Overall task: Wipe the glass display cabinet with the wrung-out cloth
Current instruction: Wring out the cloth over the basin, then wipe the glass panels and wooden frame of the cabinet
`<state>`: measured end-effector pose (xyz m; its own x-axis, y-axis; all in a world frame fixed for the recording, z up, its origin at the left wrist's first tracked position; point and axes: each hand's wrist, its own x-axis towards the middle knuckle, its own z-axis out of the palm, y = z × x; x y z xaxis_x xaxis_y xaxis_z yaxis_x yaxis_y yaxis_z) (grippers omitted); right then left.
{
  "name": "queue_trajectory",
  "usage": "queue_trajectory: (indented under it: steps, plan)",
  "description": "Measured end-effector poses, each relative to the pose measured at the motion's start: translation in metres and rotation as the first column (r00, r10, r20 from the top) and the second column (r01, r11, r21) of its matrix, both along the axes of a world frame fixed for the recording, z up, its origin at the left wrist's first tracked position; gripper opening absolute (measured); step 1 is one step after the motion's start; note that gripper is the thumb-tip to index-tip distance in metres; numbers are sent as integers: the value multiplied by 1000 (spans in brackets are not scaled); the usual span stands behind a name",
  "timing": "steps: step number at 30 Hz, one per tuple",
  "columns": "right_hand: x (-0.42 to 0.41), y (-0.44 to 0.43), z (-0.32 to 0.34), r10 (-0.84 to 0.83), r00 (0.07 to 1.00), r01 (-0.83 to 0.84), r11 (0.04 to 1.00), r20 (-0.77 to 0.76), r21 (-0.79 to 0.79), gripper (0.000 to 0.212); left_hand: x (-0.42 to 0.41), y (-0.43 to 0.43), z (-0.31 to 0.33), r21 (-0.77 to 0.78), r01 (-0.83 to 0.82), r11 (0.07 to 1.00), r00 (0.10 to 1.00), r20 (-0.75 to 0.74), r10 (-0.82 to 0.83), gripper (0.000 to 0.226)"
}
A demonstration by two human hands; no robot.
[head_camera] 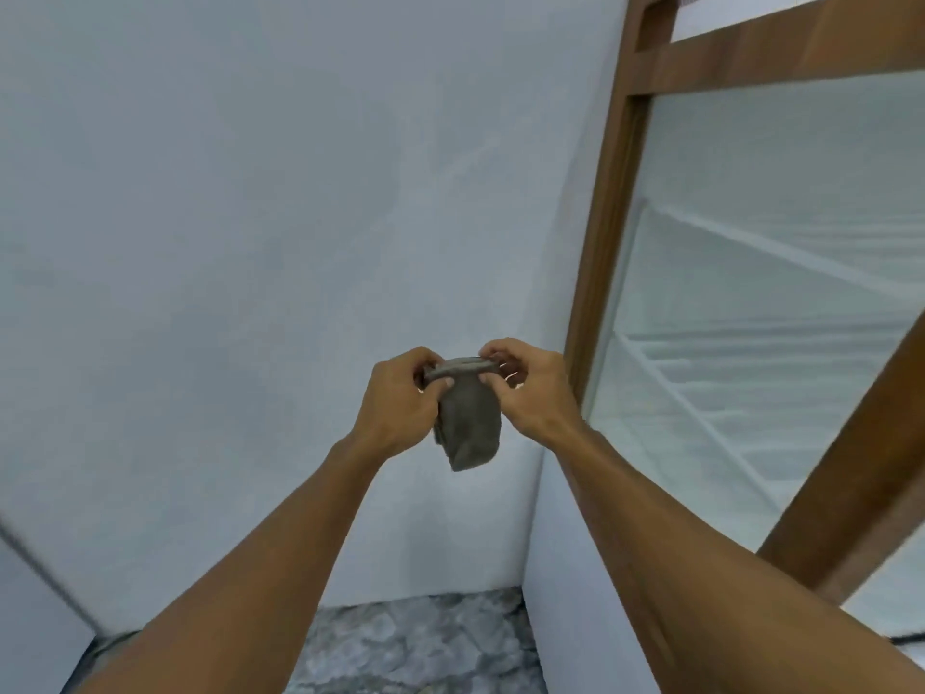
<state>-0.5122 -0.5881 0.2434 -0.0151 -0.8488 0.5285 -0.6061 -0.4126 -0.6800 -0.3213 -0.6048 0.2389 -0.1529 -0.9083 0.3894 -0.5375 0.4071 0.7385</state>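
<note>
Both hands' grip pinches cloth (468,418) top edge, clear of cabinet (608,232) frame.

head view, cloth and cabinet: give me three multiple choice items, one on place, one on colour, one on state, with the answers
1. Where is the glass display cabinet relative to the hands?
A. to the person's right
B. to the person's left
C. directly below them

2. What colour is the cloth?
A. bright yellow
B. grey-brown
C. red

3. How is the cloth held?
A. pressed flat on the glass
B. lying on the floor
C. pinched at its top edge by both hands, hanging down

Answers:
1. A, its wooden frame and glass fill the right side of the view.
2. B, the fabric is a dull grey-brown.
3. C, the left hand and right hand grip its upper edge, clear of the white wall.
</note>
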Motion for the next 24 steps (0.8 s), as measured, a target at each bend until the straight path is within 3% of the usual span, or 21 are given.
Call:
queue_trajectory:
  steps: [6, 13, 17, 21, 24]
  plan:
    - [-55, -69, 49, -272, 956, 230, 927, -109, -295, 19, -65, -114, 56, -149, 211, 966, 976, -23, -217, 5]
    - [-114, -125, 96, -591, 758, 415, 763, -277, -495, 11, -156, -201, 109, -293, 350, 890, 901, -156, -406, 14]
    - [-139, -150, 126, -783, 571, 524, 579, -247, -625, 15, -208, -235, 133, -436, 384, 814, 841, -199, -503, 21]
    - [-152, -168, 160, -942, 239, 415, 320, -237, -852, 18, -253, -263, 156, -610, 269, 745, 795, -296, -530, 18]
    - [-158, -180, 173, -972, 102, 411, 236, -212, -881, 18, -277, -276, 158, -690, 177, 702, 765, -351, -539, 7]
